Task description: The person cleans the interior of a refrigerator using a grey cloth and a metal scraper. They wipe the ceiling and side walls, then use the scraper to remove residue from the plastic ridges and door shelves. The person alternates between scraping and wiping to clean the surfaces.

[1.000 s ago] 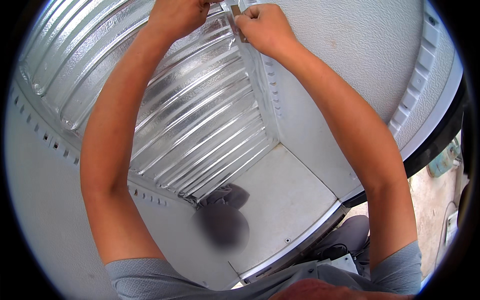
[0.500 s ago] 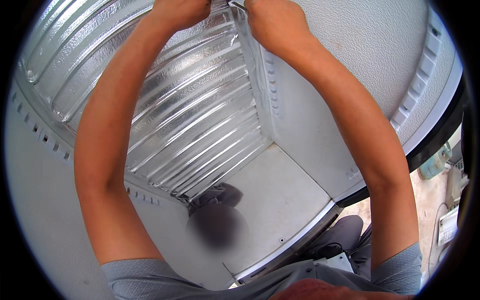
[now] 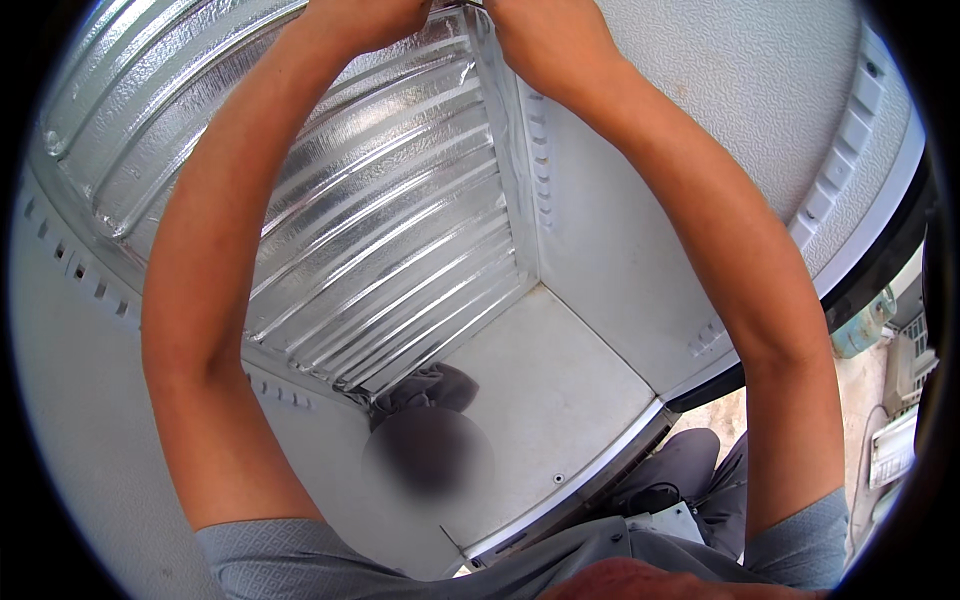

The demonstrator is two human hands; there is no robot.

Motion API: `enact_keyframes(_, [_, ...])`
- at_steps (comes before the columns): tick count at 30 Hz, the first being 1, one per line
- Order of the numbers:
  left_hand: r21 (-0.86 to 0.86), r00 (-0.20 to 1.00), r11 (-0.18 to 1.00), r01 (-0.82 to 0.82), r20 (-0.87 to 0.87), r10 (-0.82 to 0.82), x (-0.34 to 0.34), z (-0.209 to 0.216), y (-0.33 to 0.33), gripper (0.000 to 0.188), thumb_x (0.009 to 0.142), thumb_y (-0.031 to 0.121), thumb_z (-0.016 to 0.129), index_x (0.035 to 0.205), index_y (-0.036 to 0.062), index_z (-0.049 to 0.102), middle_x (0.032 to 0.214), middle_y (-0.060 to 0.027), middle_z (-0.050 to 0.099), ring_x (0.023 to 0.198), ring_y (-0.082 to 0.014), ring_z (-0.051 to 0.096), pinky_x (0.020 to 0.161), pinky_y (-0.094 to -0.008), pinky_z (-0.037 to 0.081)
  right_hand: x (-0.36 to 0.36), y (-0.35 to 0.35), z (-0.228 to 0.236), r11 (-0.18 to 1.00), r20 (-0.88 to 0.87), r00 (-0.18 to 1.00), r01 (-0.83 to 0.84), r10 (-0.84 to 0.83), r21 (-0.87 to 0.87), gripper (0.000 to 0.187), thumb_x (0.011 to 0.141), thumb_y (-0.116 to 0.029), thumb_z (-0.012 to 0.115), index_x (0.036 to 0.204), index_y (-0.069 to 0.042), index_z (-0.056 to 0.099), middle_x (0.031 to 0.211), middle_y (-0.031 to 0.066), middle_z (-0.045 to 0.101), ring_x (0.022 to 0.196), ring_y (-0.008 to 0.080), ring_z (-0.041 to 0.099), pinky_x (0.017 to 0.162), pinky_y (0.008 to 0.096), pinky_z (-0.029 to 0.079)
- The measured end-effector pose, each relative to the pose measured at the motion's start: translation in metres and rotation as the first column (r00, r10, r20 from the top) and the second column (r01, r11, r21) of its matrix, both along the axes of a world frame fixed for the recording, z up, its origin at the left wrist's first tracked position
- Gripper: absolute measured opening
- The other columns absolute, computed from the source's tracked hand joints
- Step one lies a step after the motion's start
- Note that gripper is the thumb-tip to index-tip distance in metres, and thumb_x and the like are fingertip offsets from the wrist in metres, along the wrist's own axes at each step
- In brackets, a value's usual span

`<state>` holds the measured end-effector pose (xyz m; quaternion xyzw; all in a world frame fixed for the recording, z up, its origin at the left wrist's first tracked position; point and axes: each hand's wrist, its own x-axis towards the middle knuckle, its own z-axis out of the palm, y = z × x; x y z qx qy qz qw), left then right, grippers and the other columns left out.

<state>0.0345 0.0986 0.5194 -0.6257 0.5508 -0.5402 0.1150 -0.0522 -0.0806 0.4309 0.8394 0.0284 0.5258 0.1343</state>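
Observation:
Both my arms reach up to the top of the picture, inside a fridge-like white cabinet. My left hand (image 3: 375,18) is closed at the upper edge, in front of ridged silver foil (image 3: 390,170) on the back wall. Close to it, my right hand (image 3: 540,35) is also closed, by the corner where the foil meets the white side wall (image 3: 610,220). A thin dark piece (image 3: 462,3) shows between the hands, too small and cut off to name. The picture's edge hides most of my fingertips.
A crumpled grey cloth (image 3: 430,388) lies on the cabinet floor (image 3: 560,370) by the foil, beside a blurred dark round patch. Slotted rails (image 3: 540,160) line the side walls. Outside at right stand a greenish gas cylinder (image 3: 862,328) and a white slatted unit (image 3: 893,447).
My hands have drawn slightly closer together at the top edge, the left moving a little right. The view has shifted slightly.

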Motion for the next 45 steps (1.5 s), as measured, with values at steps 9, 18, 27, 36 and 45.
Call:
enact_keyframes(9, [0.067, 0.998, 0.996, -0.064, 0.014, 0.063, 0.004, -0.003, 0.005, 0.028, 0.091, 0.020, 0.066, 0.111, 0.0261, 0.085, 0.156, -0.0104, 0.056, 0.147, -0.0338, 0.046, 0.124, -0.0643, 0.026, -0.015, 0.009, -0.012, 0.998, -0.042, 0.999, -0.027, 0.029, 0.052, 0.016, 0.085, -0.006, 0.067, 0.093, -0.007, 0.081, 0.091, 0.0153, 0.077, 0.087, 0.0351, 0.075, 0.078, 0.0475, 0.061])
enact_keyframes(18, [0.176, 0.991, 0.976, -0.128, -0.006, 0.131, -0.016, 0.002, 0.002, 0.032, 0.090, 0.020, 0.065, 0.118, 0.0239, 0.082, 0.151, -0.0080, 0.058, 0.139, -0.0299, 0.052, 0.125, -0.0647, 0.026, -0.021, 0.001, -0.032, 0.980, 0.042, 0.998, -0.060, 0.053, 0.188, 0.008, 0.085, -0.005, 0.069, 0.087, 0.000, 0.075, 0.092, 0.0181, 0.075, 0.091, 0.0368, 0.074, 0.078, 0.0482, 0.061])
enact_keyframes(27, [0.118, 0.999, 0.992, 0.042, 0.009, -0.043, -0.007, -0.006, -0.001, 0.035, 0.079, 0.018, 0.069, 0.111, 0.0168, 0.084, 0.145, -0.0095, 0.062, 0.133, -0.0326, 0.055, 0.122, -0.0583, 0.033, -0.029, 0.009, -0.050, 0.935, 0.064, 0.993, -0.112, 0.096, 0.337, 0.014, 0.091, -0.012, 0.068, 0.090, 0.000, 0.074, 0.091, 0.0194, 0.075, 0.086, 0.0389, 0.074, 0.077, 0.0504, 0.061])
enact_keyframes(36, [0.090, 0.996, 0.993, 0.082, -0.051, -0.078, -0.002, -0.008, -0.002, 0.029, 0.081, 0.009, 0.065, 0.101, 0.0147, 0.085, 0.136, -0.0103, 0.068, 0.123, -0.0333, 0.059, 0.110, -0.0485, 0.044, -0.010, 0.017, -0.041, 0.452, 0.119, 0.899, -0.322, 0.422, 0.832, 0.029, 0.096, -0.024, 0.068, 0.082, 0.000, 0.074, 0.070, 0.0113, 0.070, 0.068, 0.0217, 0.069, 0.068, 0.0407, 0.054])
enact_keyframes(45, [0.093, 0.994, 0.990, 0.107, -0.019, -0.106, -0.003, -0.009, 0.000, 0.032, 0.082, 0.007, 0.064, 0.104, 0.0174, 0.086, 0.135, -0.0095, 0.068, 0.121, -0.0314, 0.059, 0.108, -0.0464, 0.044, 0.004, 0.022, -0.026, 0.241, 0.161, 0.891, -0.282, 0.424, 0.929, 0.030, 0.091, -0.030, 0.073, 0.081, -0.002, 0.077, 0.079, 0.0153, 0.076, 0.077, 0.0301, 0.075, 0.075, 0.0420, 0.057])
